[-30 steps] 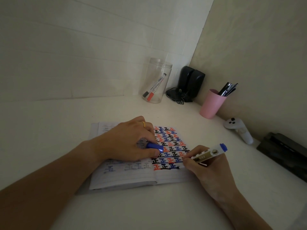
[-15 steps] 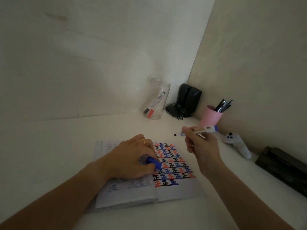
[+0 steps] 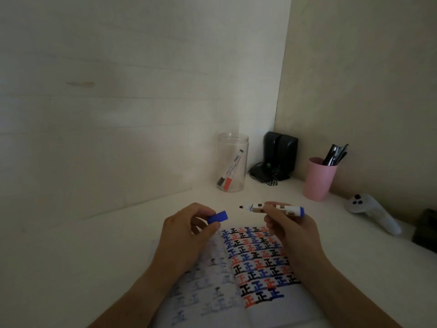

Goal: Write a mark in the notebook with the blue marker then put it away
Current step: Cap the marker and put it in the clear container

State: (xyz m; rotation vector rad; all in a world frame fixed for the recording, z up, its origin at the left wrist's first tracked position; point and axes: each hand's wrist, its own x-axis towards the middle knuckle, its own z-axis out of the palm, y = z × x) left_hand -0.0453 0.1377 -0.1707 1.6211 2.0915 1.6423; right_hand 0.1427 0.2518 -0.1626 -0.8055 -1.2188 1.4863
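Observation:
The open notebook (image 3: 257, 261) lies on the white desk, its right page filled with rows of blue, red and black marks. Above it my right hand (image 3: 290, 230) holds the uncapped blue marker (image 3: 276, 207) level, its dark tip pointing left. My left hand (image 3: 184, 235) is raised beside it and pinches the blue cap (image 3: 218, 217), whose open end faces the tip a short gap away.
A clear jar (image 3: 233, 162) with a red and a black marker stands at the back. Right of it are a black device (image 3: 279, 159), a pink cup (image 3: 319, 178) of pens, a white controller (image 3: 373, 213) and a dark object (image 3: 425, 229) at the right edge.
My right hand lifted the marker off the page and turned it level. My left hand came up off the notebook with the cap, toward the tip. The view tilted up.

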